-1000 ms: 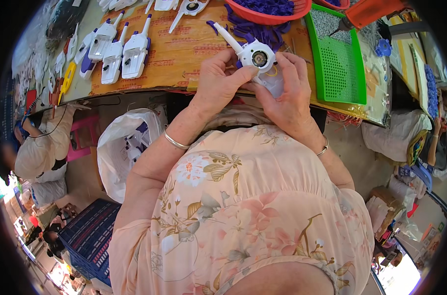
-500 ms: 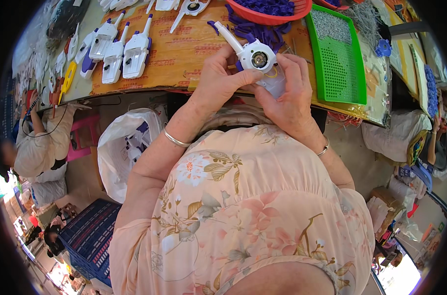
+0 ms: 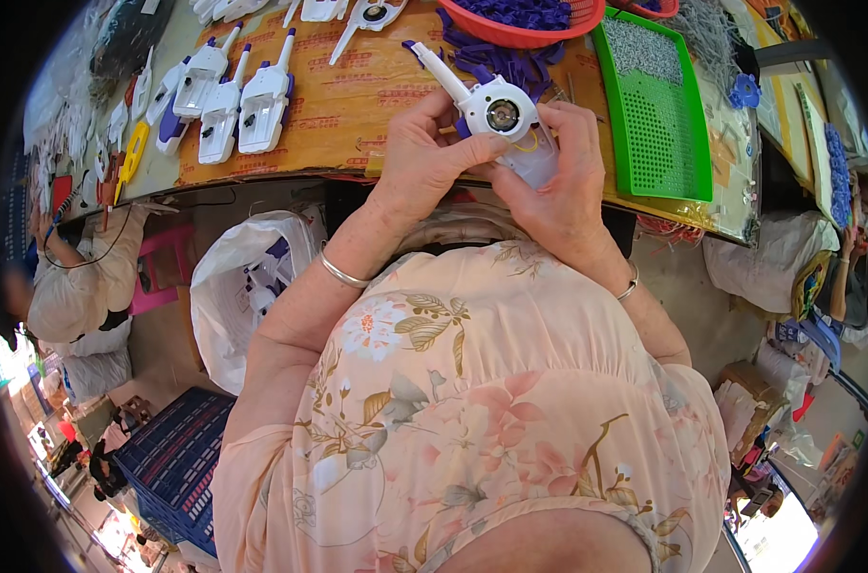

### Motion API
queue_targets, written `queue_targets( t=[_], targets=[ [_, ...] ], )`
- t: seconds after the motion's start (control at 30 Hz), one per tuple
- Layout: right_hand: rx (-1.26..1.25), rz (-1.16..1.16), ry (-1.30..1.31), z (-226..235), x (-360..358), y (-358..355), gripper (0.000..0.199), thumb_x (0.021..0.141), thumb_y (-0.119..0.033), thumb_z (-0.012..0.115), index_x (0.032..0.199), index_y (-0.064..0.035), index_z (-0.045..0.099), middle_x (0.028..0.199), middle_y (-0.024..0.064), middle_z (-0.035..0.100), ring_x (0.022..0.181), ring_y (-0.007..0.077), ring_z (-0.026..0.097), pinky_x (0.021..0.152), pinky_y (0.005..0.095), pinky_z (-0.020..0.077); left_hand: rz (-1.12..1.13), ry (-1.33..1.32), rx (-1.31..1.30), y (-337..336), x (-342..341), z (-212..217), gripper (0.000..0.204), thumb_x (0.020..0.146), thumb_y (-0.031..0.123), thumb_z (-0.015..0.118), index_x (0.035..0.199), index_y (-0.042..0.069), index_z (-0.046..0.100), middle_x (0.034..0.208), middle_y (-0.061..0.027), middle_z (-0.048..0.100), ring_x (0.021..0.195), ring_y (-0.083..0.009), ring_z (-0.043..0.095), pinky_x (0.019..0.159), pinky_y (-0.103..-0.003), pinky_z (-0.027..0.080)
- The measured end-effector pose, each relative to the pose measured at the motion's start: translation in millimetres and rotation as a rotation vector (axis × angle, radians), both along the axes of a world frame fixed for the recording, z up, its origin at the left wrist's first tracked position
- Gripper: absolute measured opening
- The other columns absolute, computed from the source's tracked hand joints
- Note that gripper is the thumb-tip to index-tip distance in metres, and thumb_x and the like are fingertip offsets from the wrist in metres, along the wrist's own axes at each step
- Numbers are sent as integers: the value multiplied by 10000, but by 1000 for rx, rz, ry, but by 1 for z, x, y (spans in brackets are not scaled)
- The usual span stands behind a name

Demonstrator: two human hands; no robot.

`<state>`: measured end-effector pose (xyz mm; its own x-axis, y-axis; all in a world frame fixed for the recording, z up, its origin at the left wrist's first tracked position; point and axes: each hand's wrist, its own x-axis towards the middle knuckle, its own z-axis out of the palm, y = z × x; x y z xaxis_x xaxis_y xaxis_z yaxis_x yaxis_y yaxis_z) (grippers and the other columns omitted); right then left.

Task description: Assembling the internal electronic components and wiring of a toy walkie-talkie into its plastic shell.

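A workbench covered in brown-taped sheeting [image 3: 338,115] is seen across the top of the frame. Partial assembly is judged: in the white plastic device with round head and long stem [image 3: 482,100], a black ring with a metallic disc [image 3: 502,116] is seated, but a thin yellow wire [image 3: 528,145] is exposed and the pale translucent shell piece [image 3: 537,167] looks unclosed. Open white shells with purple trim [image 3: 264,105], upper left, also appear unfinished. The device is held at upper centre, stem toward upper left. Its head is pinched by the left hand [image 3: 429,158], thumb at the lower rim, fingers curled behind, mostly hidden. The pale piece is gripped between the partly curled fingers and thumb of the right hand [image 3: 566,177].
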<state>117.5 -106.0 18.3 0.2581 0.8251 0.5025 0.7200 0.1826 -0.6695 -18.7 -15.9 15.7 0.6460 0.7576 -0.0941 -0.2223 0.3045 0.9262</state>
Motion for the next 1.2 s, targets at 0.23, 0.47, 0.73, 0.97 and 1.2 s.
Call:
queue_targets(
  t=[0.23,0.47,0.73,0.97,1.2],
  targets=[
    [-39,-8,-44,1,-1,-3,579,632,-59,746,1132,19,465,1109,215,470,1028,367,490,838,418,469,-18,20,20,0,-1,-4,465,766,19,714,1203,7,552,1014,-62,652,869,-128,639,696,-255,552],
    [-50,-3,-33,-2,-2,-3,593,646,-80,756,1155,29,473,1125,218,466,1015,379,503,835,418,474,0,42,31,2,-1,-5,417,762,1,701,1161,-3,579,979,-67,663,839,-126,641,683,-253,546],
    [21,6,-47,-4,-4,-3,642,621,-35,769,1183,52,470,1126,224,472,994,383,515,819,411,475,-28,79,68,1,-3,-4,373,771,5,696,1127,-13,584,966,-58,655,821,-121,631,686,-251,539],
    [52,6,-32,-8,-3,-2,643,612,-23,763,1179,35,467,1127,222,476,1009,378,507,839,409,470,6,3,142,-4,-3,-6,428,783,14,705,1181,-1,548,1013,-51,636,867,-125,627,700,-255,544],
    [10,142,487,-11,3,-1,585,739,-68,742,1236,24,447,1148,163,502,1034,238,532,859,342,466,83,-68,102,-2,-6,0,433,766,-28,692,1173,-39,543,1057,-57,627,933,-128,612,788,-279,535]
  ],
)
